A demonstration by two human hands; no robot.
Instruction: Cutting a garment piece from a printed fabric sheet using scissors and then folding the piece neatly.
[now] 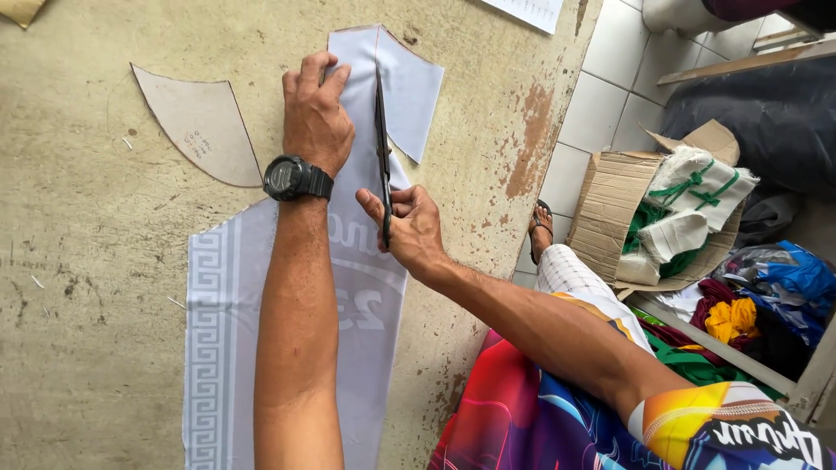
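A pale grey printed fabric (226, 313) with a key-pattern border lies along a worn beige table (87, 261). My left hand (315, 113), a black watch on its wrist, presses flat on the fabric's upper part. My right hand (409, 228) grips black scissors (381, 148), blades pointing away along the fabric just right of my left hand. A cut flap of fabric (416, 96) lies to the right of the blades.
A brown curved paper pattern piece (202, 124) lies left of my left hand. Off the table's right edge are a white tiled floor (601, 96), a cardboard box (614, 204) of cloth bundles, and more coloured cloth (749, 313). A sandalled foot (540, 231) shows below.
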